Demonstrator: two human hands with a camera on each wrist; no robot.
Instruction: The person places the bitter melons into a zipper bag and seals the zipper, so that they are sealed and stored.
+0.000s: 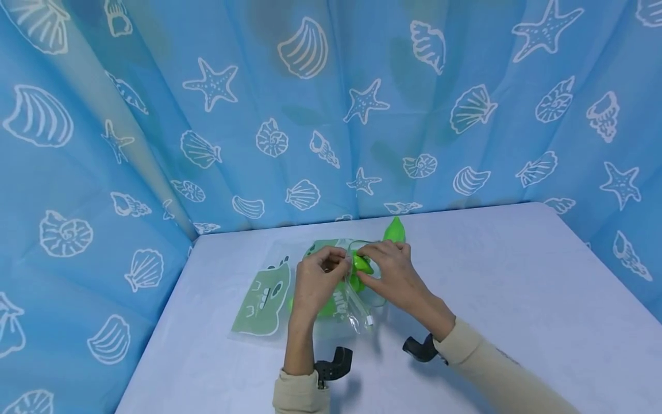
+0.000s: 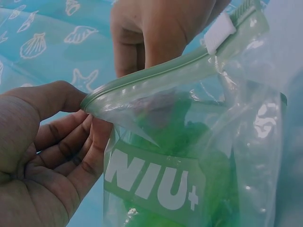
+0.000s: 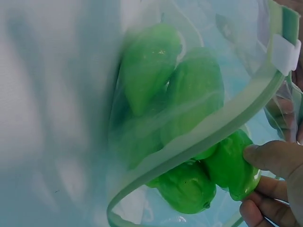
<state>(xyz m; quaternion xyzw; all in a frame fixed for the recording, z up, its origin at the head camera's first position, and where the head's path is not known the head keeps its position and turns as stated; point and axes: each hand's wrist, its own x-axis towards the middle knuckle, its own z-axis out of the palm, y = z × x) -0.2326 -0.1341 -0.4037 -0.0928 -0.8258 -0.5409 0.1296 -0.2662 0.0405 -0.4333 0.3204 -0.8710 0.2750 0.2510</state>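
Beige sleeves (image 1: 302, 391), then hands (image 1: 316, 283) (image 1: 397, 280): left pinches bag edge (image 2: 158, 72), right green fruit (image 3: 234, 163), curtain (image 1: 320, 109) behind.

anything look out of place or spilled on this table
One thing, mildly: a lone green fruit-shaped piece lies beyond the right hand, outside the clear zip bag, while the other visible ones are inside it or at its mouth. I see no spill or damage.

left hand (image 1: 317, 280) pinches clear bag (image 1: 341, 302) | right hand (image 1: 394, 275) grips green piece (image 1: 364, 264)
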